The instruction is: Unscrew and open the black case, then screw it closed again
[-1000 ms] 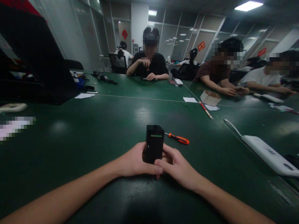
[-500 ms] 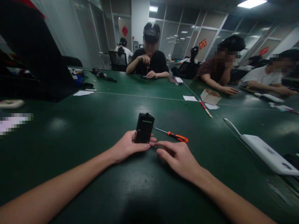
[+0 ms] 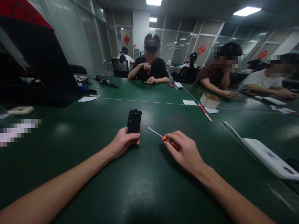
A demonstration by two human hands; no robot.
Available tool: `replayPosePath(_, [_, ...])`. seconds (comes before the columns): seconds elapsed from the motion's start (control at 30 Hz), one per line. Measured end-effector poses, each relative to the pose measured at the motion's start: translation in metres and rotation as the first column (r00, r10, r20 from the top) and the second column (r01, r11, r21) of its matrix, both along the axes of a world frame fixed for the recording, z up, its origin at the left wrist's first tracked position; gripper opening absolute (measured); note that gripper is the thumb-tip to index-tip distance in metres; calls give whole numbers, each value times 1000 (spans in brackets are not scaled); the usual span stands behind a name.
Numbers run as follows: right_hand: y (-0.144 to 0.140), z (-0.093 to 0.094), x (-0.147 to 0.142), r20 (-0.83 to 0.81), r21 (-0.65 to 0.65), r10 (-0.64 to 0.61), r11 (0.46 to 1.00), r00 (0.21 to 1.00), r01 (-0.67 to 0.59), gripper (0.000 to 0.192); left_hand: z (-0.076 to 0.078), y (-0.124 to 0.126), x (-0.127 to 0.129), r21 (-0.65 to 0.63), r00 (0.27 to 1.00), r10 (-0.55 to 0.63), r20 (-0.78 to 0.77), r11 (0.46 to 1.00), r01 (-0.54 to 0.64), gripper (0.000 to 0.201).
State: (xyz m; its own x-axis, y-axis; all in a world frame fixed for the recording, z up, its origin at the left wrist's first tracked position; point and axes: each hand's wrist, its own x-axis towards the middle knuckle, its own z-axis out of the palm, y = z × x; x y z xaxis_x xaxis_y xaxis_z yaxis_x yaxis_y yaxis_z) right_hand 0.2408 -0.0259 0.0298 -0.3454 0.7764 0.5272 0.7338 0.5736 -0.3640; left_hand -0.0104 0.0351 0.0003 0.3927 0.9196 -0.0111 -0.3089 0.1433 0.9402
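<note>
My left hand (image 3: pixel 125 141) is closed around the lower end of a flat black rectangular case (image 3: pixel 134 121), which it holds tilted up with a small loop at its top end. The case has a slot near the top and small round spots along its edges. To the right, my right hand (image 3: pixel 183 147) has its fingers wrapped over the orange-and-black handle of a screwdriver (image 3: pixel 155 132). The screwdriver's thin metal shaft points left toward the case, its tip apart from it. The palm covers part of the handle.
On the green table (image 3: pixel 140 193), a white power strip (image 3: pixel 268 157) lies at the right. Farther back are an open cardboard box (image 3: pixel 210 101), a red-and-white stick (image 3: pixel 205 112), and papers (image 3: pixel 190 102). A dark panel (image 3: pixel 44 62) stands at left. Several people sit around the table.
My right hand has moved right and taken hold of the screwdriver, which lay on the table. My left hand has shifted left with the black case.
</note>
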Motion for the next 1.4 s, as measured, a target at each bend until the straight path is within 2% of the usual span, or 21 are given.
replayPosePath(0.13, [-11, 5, -5, -25, 100, 102, 990, 994, -99, 23, -2, 2, 1, 35, 999, 40, -3, 999, -40, 30])
replayPosePath(0.27, [-12, 3, -6, 31, 59, 100, 993, 995, -101, 26, -6, 3, 2, 105, 994, 61, -88, 993, -52, 24])
replayPosePath(0.4, [-12, 1, -7, -1, 15, 70, 997, 998, -70, 25, -8, 2, 2, 202, 972, 98, -213, 978, -55, 23])
replayPosePath(0.53, [-13, 3, -11, -41, -78, 29, 996, 999, -33, 24, 0, -2, 1, 293, 919, 176, -352, 953, -70, 26])
replayPosePath(0.63, [-14, 8, -18, -145, -239, -36, 971, 989, 1, 18, 8, -6, 3, 345, 847, 272, -457, 932, -113, 27])
replayPosePath(0.7, [-14, 11, -23, -244, -392, -102, 920, 964, -2, 16, 11, -9, 5, 383, 802, 331, -497, 913, -139, 26])
replayPosePath(0.77, [-14, 12, -27, -338, -536, -168, 843, 926, -42, 17, 11, -10, 6, 419, 772, 368, -519, 896, -145, 25])
replayPosePath(0.83, [-14, 11, -29, -430, -660, -229, 740, 873, -131, 24, 11, -11, 8, 447, 752, 387, -533, 884, -138, 23])
replayPosePath(0.9, [-14, 8, -29, -524, -746, -303, 614, 796, -258, 31, 9, -12, 9, 471, 733, 411, -542, 871, -140, 23])
replayPosePath(0.97, [-14, 6, -29, -596, -776, -382, 502, 707, -383, 34, 7, -12, 10, 488, 717, 430, -548, 861, -144, 24])
replayPosePath(1.03, [-13, 6, -28, -631, -772, -434, 426, 643, -471, 31, 6, -12, 10, 499, 710, 440, -549, 854, -143, 25])
replayPosePath(1.07, [-13, 7, -27, -638, -770, -448, 400, 626, -498, 30, 5, -12, 10, 502, 711, 441, -548, 853, -143, 25])
replayPosePath(1.13, [-13, 8, -26, -633, -774, -456, 382, 626, -505, 29, 5, -13, 11, 500, 715, 438, -545, 854, -142, 25])
replayPosePath(1.17, [-13, 9, -26, -619, -784, -446, 396, 646, -477, 29, 5, -13, 11, 498, 715, 435, -547, 856, -139, 25])
replayPosePath(1.2, [-13, 9, -25, -597, -794, -418, 434, 685, -426, 29, 5, -14, 11, 499, 711, 434, -553, 856, -135, 25])
replayPosePath(1.23, [-14, 9, -25, -566, -789, -369, 501, 737, -355, 29, 6, -14, 11, 501, 705, 435, -560, 856, -130, 25])
replayPosePath(1.27, [-15, 9, -26, -523, -759, -302, 591, 797, -274, 27, 6, -15, 12, 504, 696, 438, -569, 855, -126, 24])
replayPosePath(1.33, [-18, 8, -27, -402, -607, -159, 783, 902, -133, 22, 7, -16, 12, 504, 683, 442, -582, 855, -123, 24])
replayPosePath(1.37, [-20, 7, -28, -332, -509, -98, 856, 938, -91, 22, 8, -16, 12, 503, 679, 443, -586, 856, -125, 24])
replayPosePath(1.4, [-21, 5, -28, -266, -419, -53, 906, 962, -66, 22, 8, -16, 12, 503, 674, 446, -589, 855, -126, 24])
